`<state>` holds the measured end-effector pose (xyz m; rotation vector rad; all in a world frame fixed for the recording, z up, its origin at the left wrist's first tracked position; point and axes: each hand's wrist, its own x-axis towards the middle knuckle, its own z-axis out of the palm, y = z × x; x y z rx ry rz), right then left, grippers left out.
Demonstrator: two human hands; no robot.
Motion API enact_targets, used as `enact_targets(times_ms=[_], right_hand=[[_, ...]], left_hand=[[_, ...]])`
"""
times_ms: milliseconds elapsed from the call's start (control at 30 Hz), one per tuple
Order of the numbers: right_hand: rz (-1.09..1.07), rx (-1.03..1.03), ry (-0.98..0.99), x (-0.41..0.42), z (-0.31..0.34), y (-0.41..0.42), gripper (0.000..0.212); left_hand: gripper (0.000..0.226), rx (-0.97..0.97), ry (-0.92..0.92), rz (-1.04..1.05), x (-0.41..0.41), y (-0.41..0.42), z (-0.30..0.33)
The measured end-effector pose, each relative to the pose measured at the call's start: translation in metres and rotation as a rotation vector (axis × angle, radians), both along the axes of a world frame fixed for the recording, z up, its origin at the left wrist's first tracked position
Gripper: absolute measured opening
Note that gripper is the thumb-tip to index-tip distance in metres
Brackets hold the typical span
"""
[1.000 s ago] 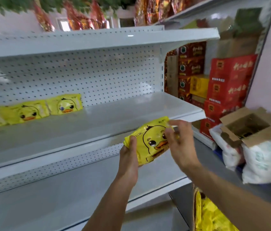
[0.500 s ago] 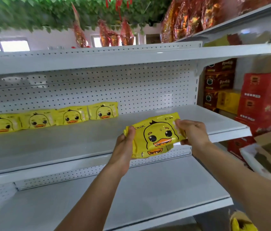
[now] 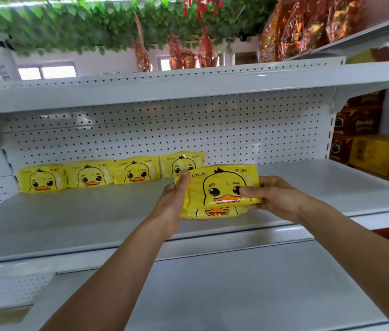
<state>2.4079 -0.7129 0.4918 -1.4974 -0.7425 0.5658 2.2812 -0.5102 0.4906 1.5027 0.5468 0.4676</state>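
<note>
Grip: left hand and right hand hold the ends of two packs.
Long side: left to right.
Gap: farther back, right of the row.

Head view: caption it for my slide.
Left hand and right hand hold two stacked yellow duck packs before four matching packs on a white shelf.
</note>
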Motion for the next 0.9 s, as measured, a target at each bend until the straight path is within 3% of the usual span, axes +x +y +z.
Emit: enact_targets(times_ms=[67,167,233,333,500,900], right_hand=[[-0.035,0.003,-0.055,0.021,0.000,0.006,0.050],[-0.116,0.051,-0.085,0.060,-0.001,0.004,0.045],[-0.179,0.005,-0.123,0.091,-0.005,0.003,0.037],[-0.221,-0.077,-0.139,0.139,-0.012,0.014,0.041],[-0.283,-0.111,-0.163,0.201,-0.015,0.049,0.029],[-0.396,-0.205,-0.264,0.284,-0.034,0.109,0.054]], left_hand=[[0.110,-0.074,-0.015,0.028,0.015,0.016,-0.007],[0.068,-0.149,-0.097,0.147,0.025,0.028,0.005],[0.056,-0.159,-0.143,0.237,0.031,0.039,0.012],[0.057,-0.177,-0.187,0.300,0.045,0.055,0.015],[0.056,-0.155,-0.260,0.270,0.068,0.066,0.013],[0.062,-0.205,-0.223,0.351,0.108,0.060,0.006]])
